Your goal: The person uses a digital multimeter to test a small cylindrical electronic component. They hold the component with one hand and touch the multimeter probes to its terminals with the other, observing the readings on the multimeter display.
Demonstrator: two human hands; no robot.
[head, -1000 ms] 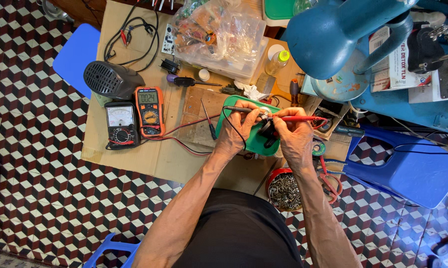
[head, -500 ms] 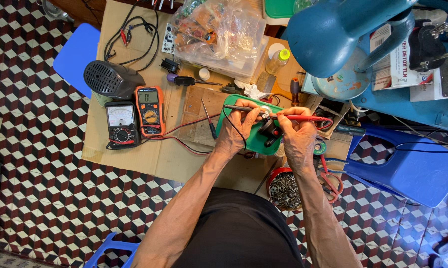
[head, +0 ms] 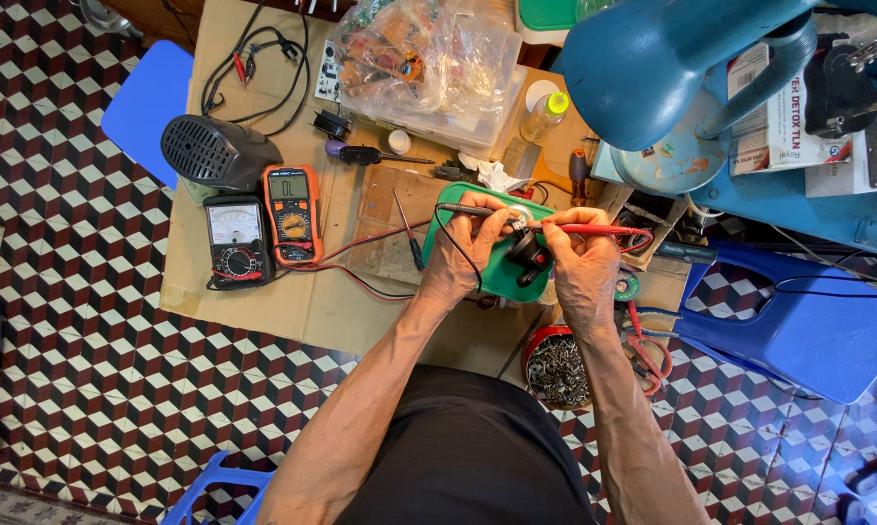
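Tin of screws point(head: 556, 369) nearest, at table point(head: 293, 301) edge. Left hand point(head: 465, 255) fingers pinch black probe point(head: 463, 209); right hand point(head: 583, 261) fingers grip red probe point(head: 594, 229). Tips meet on small dark part point(head: 528, 250) over green tray point(head: 497, 277). Orange meter point(head: 292, 214) and black meter point(head: 236, 240) left, wired in. Beyond: blue lamp point(head: 652, 68).

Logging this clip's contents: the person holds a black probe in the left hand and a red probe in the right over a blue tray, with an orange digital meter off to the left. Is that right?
Not quite: the tray is green, not blue, as the head view shows. The rest holds: the left hand holds the black probe, the right hand holds the red probe, and the orange digital meter lies to the left.
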